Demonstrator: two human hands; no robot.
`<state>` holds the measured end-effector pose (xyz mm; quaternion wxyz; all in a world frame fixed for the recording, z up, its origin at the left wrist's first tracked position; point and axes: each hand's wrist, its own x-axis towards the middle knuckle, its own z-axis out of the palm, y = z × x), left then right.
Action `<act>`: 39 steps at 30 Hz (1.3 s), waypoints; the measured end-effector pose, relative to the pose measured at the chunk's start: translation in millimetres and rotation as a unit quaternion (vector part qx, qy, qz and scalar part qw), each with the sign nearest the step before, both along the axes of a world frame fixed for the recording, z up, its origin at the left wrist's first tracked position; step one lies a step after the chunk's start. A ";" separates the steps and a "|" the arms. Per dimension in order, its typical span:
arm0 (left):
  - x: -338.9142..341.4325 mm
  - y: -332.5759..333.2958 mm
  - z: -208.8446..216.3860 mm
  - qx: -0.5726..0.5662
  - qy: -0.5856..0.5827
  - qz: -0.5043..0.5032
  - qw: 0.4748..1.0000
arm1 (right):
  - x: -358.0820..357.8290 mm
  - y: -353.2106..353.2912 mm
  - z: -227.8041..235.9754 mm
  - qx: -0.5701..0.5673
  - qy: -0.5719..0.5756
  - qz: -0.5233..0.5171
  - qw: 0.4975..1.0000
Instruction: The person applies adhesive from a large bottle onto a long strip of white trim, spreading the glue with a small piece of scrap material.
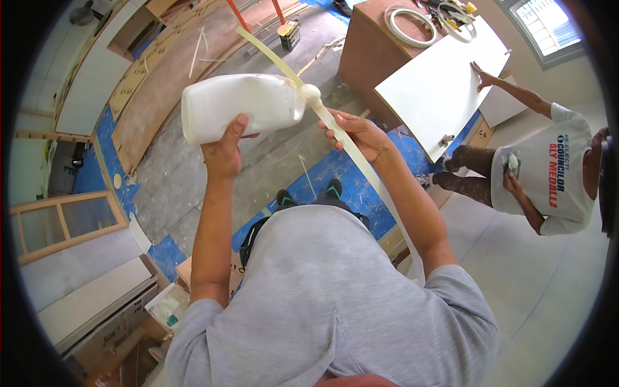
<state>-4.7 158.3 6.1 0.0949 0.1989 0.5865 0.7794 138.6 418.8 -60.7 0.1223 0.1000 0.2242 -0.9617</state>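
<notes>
My left hand (224, 145) grips a white plastic jug (238, 97) from below, its thumb across the near side. The jug lies tipped on its side, its rounded mouth end (311, 95) pointing right and resting against a pale edging strip (274, 58). My right hand (361, 134) pinches this long, thin strip just past the jug's mouth. From there the strip runs down along my right forearm and also sticks out beyond the jug at the far side. Whether anything flows from the mouth cannot be made out.
To the right, another person (541, 171) rests a hand on a white panel (445, 84) leaning on a brown cabinet (374, 51). Coiled strips (412, 27) lie on top. A small tin (289, 35) stands ahead, long boards (155, 103) at left, blue sheeting (361, 187) underfoot.
</notes>
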 end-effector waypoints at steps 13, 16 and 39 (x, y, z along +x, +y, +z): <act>28.4 -2.2 -0.6 -0.001 -0.030 -0.004 1.000 | 22.7 -7.0 -4.3 0.056 0.018 -0.005 0.998; 32.2 -1.1 0.7 0.019 -0.008 -0.011 1.000 | 29.2 -3.7 -6.0 0.092 0.023 -0.029 0.995; 69.8 56.7 -13.6 -0.015 0.016 0.024 0.999 | 45.9 63.6 -18.3 0.083 0.067 0.017 0.994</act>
